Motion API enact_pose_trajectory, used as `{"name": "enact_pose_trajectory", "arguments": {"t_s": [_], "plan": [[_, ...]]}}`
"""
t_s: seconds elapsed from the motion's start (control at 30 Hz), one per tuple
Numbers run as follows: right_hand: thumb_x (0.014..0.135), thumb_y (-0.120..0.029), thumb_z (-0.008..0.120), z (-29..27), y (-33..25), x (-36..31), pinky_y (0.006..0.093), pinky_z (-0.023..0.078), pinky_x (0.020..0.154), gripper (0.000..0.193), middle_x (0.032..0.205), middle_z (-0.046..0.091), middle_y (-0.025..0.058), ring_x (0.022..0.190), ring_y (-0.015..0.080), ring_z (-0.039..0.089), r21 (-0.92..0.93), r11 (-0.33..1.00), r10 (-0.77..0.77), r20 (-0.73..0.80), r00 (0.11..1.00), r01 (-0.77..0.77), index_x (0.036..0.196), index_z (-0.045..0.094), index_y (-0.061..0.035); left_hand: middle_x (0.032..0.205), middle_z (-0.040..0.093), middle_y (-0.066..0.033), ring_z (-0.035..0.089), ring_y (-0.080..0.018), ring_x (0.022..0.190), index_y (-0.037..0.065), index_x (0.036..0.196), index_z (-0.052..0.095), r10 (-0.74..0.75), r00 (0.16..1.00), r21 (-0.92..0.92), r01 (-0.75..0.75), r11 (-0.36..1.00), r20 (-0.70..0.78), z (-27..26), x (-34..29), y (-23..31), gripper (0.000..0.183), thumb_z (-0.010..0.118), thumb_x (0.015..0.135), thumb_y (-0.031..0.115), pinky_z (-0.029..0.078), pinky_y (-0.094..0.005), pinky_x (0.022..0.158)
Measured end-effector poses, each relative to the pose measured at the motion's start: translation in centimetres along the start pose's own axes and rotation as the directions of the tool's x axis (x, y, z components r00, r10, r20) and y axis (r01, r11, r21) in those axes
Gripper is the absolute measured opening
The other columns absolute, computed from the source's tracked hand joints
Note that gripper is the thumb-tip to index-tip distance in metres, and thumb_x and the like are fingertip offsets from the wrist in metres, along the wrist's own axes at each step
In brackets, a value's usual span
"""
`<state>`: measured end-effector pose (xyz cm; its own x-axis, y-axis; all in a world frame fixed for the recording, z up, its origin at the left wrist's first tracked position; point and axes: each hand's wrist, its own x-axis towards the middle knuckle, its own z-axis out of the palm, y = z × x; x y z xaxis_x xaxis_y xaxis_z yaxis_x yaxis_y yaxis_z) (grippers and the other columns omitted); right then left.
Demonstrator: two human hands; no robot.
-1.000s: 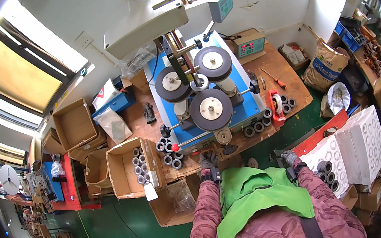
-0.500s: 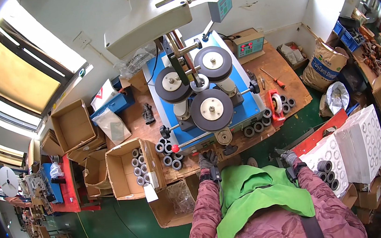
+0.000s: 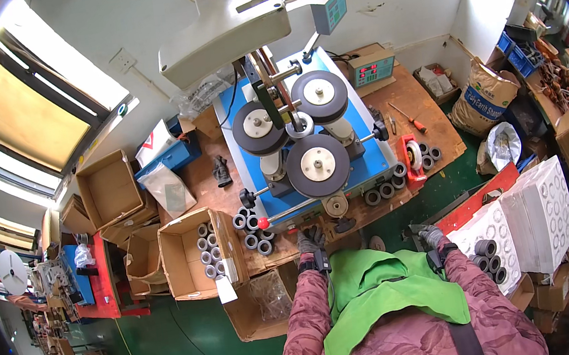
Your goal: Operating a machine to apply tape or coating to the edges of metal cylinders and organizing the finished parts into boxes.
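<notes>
My left hand (image 3: 310,240), in a dark grey glove, rests at the workbench's front edge, below the winding machine. Its fingers reach forward, apparently apart, with nothing visible in them. On the right, my gloved right hand (image 3: 432,235) is beside the white foam sheet (image 3: 460,227); its finger detail is too small to read. The blue-based machine (image 3: 240,161) carries three black rollers (image 3: 318,166) around a pale ring (image 3: 300,125). Dark ring cores (image 3: 264,247) lie on the bench left of my left hand. More ring cores (image 3: 485,248) sit on the foam.
A cardboard box (image 3: 185,262) holding several ring cores stands left of the machine. Another open box (image 3: 247,315) is below it. A red tape dispenser (image 3: 412,156), a screwdriver (image 3: 413,119) and a control box (image 3: 374,69) are on the bench's right side.
</notes>
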<state>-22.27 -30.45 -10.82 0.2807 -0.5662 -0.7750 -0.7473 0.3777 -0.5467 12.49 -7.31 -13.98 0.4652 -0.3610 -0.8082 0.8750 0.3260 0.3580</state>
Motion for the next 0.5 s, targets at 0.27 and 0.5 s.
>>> {"name": "enact_pose_trajectory", "arguments": {"t_s": [0.27,0.5], "plan": [[0.080,-0.016,0.054,-0.4,1.1,0.9,0.0303,0.045,0.046,0.012,0.067,0.061,0.0050,0.049,0.0156,0.055,-0.081,0.997,0.012,-0.013,1.000,-0.013,0.087,0.061,-0.0073,0.128,0.043,-0.0082,0.044,-0.0313,0.114,0.017,0.125,0.034,-0.019,1.000,-0.002,0.019,1.000,0.008,-0.2,0.4,-0.2,0.053,0.035,0.086,0.052,0.037,-0.0477,0.088],[0.079,-0.015,0.055,-0.4,0.4,-0.6,0.0307,0.048,0.050,0.013,0.066,0.061,0.0056,0.054,0.0159,0.058,0.045,0.999,0.026,-0.039,0.999,-0.024,0.086,0.061,-0.0060,0.128,0.042,-0.0084,0.044,-0.0324,0.113,0.017,0.124,0.035,-0.006,0.999,-0.072,0.002,0.997,-0.047,0.4,0.9,-0.5,0.053,0.035,0.085,0.053,0.038,-0.0488,0.088]]}}
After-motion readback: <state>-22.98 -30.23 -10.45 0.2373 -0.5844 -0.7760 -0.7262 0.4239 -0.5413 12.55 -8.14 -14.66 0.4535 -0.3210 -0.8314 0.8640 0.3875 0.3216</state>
